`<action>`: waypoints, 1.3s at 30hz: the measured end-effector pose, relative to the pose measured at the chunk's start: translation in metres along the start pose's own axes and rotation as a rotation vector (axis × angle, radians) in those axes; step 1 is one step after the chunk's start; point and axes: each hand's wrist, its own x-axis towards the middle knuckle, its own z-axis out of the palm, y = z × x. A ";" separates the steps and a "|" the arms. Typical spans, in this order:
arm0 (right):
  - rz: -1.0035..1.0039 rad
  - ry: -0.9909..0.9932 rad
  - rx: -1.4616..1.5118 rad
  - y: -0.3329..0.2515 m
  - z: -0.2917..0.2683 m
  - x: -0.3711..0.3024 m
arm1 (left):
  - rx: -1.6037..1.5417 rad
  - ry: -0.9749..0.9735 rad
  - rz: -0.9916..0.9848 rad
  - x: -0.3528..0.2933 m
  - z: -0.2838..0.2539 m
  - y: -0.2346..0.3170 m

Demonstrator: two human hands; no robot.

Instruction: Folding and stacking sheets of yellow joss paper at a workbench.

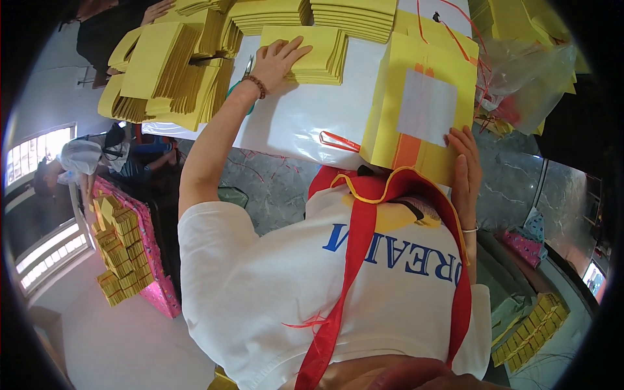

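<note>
My left hand (pixel 279 62) lies flat with spread fingers on a small stack of folded yellow paper sheets (pixel 325 55). Under that wrist is a pair of scissors (pixel 249 65), with part of a teal handle showing. My right hand (pixel 464 166) rests with outstretched fingers against the near right edge of a large yellow paper bundle (pixel 380 110). This block carries a pale blank label (pixel 426 107) and an orange strip. A loop of red string (pixel 339 140) sticks out from its left side onto the white tabletop (pixel 305 123).
More stacks of folded yellow paper (pixel 159 65) crowd the table's left and far sides. A clear plastic bag (pixel 530 81) lies at right. Another person (pixel 97 153) sits at left, near bundled yellow packets (pixel 120 250) on a pink cloth. More packets (pixel 530 331) stand at lower right.
</note>
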 end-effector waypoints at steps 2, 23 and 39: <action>-0.003 -0.003 0.001 -0.001 -0.001 0.000 | -0.041 0.018 0.000 0.000 -0.001 0.001; -0.087 0.040 -0.016 0.018 -0.001 0.002 | -0.460 0.318 0.336 -0.006 -0.100 0.121; -0.020 0.028 0.252 0.025 -0.003 0.000 | -0.751 0.162 0.523 -0.010 -0.124 0.190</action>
